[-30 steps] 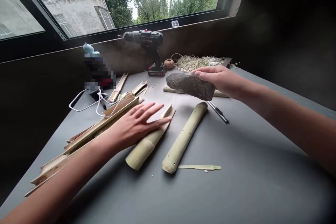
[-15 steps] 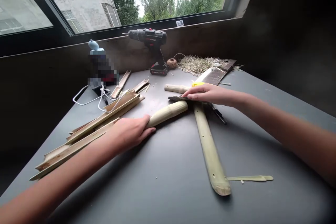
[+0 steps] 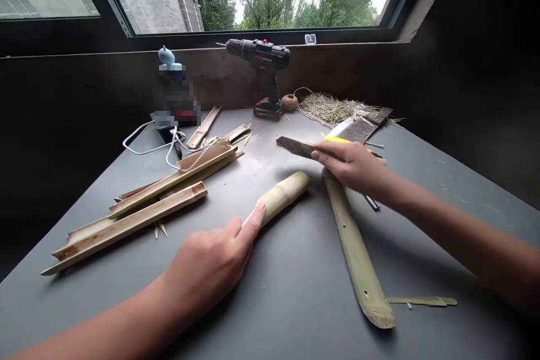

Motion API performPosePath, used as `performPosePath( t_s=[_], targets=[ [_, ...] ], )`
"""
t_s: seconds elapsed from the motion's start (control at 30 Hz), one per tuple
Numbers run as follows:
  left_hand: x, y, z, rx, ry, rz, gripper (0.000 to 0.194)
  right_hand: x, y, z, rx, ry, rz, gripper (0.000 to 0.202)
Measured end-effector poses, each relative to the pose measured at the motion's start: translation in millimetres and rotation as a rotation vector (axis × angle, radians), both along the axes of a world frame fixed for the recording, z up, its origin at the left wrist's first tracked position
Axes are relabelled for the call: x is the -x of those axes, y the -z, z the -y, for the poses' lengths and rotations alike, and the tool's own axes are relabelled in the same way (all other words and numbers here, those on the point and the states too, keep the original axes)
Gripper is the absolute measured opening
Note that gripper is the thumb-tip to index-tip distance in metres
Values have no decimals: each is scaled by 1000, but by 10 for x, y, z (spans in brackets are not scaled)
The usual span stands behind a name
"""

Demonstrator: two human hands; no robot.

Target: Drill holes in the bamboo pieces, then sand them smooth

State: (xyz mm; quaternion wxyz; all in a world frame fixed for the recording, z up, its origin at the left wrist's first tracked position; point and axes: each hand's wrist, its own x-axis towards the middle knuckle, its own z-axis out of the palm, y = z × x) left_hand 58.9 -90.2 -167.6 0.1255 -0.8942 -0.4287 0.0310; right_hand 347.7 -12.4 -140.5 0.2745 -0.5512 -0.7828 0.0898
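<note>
My left hand [image 3: 225,256] is closed round the near end of a pale bamboo piece [image 3: 287,188], whose rounded far end points away to the right. My right hand [image 3: 350,166] grips a dark, flat, blade-like tool [image 3: 295,146]; its exact kind is unclear. The tool is raised above the table and apart from the bamboo piece. Below the right hand lies a long bamboo strip [image 3: 358,253] with small drilled holes and a rounded near end. A yellow object [image 3: 336,139] is partly hidden behind the right hand.
Split bamboo lengths [image 3: 164,208] lie on the grey table [image 3: 295,320] at left, near a white cable [image 3: 137,152]. Behind stand a cordless drill [image 3: 270,67], a twine ball [image 3: 289,102] and a straw heap [image 3: 324,108]. A broad dark blade [image 3: 375,121] lies at back right.
My right hand has closed round the dark tool and lifted it off the table. My left hand has shifted nearer with the bamboo piece. The view has also turned slightly.
</note>
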Motion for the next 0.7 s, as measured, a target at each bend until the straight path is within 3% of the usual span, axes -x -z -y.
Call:
performPosePath(
  t_s=[0.13, 0.23, 0.37, 0.53, 0.63, 0.7],
  targets=[
    [9, 85, 73, -179, 136, 71, 49, 419, 185, 315, -133, -289, 119, 38],
    [3, 109, 95, -249, 127, 58, 56, 582, 303, 476, -194, -327, 179, 45],
    [-11, 126, 79, -257, 105, 67, 54, 492, 307, 414, -142, -378, 148, 43],
    [-6, 150, 70, -210, 48, 67, 47, 417, 240, 303, -63, -308, 71, 38],
    [7, 143, 76, -176, 76, 36, 49, 500, 229, 354, -32, -452, 14, 38],
    [15, 109, 55, -174, 36, 4, 48, 518, 234, 339, -24, -475, 3, 38]
  ],
)
